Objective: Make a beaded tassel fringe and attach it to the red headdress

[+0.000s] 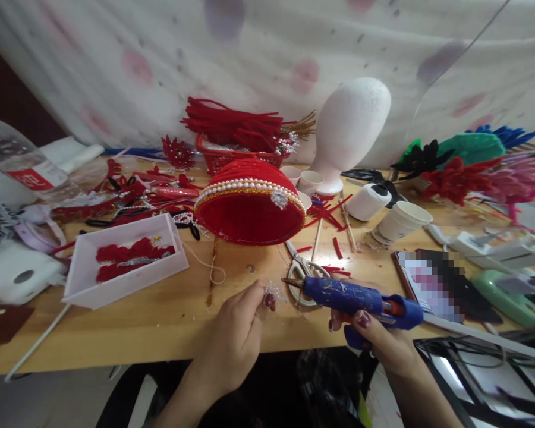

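Observation:
My right hand (374,339) is wrapped round a blue hot glue gun (361,300), its nozzle pointing left. Pinched in my left hand (238,333) is a small clear beaded ornament (274,291), close to the nozzle tip; whether they touch I cannot tell. Behind my hands, a red hat (249,217) sits tilted with its opening toward me, edged in white pearls and gold trim. A silvery rhinestone piece (279,200) is on its rim at the right. White-handled scissors (301,270) lie partly hidden behind the gun.
At left stands a white box (129,291) with red pieces inside. A foam head (352,128), a thread spool (368,202) and a paper cup (401,220) stand behind. A phone (432,291) lies at right. A red basket (245,156) holds red stems.

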{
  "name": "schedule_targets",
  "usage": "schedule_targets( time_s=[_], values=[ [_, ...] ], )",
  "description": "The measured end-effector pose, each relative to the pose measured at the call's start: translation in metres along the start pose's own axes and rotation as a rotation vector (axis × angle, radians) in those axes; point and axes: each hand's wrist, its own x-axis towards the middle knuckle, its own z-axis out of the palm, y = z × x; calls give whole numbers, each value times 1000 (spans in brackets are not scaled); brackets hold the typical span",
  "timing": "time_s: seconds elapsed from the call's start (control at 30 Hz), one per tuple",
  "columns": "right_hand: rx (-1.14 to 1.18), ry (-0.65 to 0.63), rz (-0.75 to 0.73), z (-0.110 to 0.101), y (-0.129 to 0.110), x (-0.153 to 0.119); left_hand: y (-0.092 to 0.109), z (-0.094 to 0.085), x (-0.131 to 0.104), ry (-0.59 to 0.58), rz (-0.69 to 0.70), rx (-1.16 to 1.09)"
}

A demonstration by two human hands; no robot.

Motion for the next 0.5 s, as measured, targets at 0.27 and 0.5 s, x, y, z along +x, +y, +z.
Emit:
schedule_targets(
  time_s=[0.27,0.5],
  values=[
    [7,36,84,-3,13,-1,1,3,4,-56,39,22],
    [-50,28,27,-10,22,-3,2,3,6,-68,44,50]
  ],
)
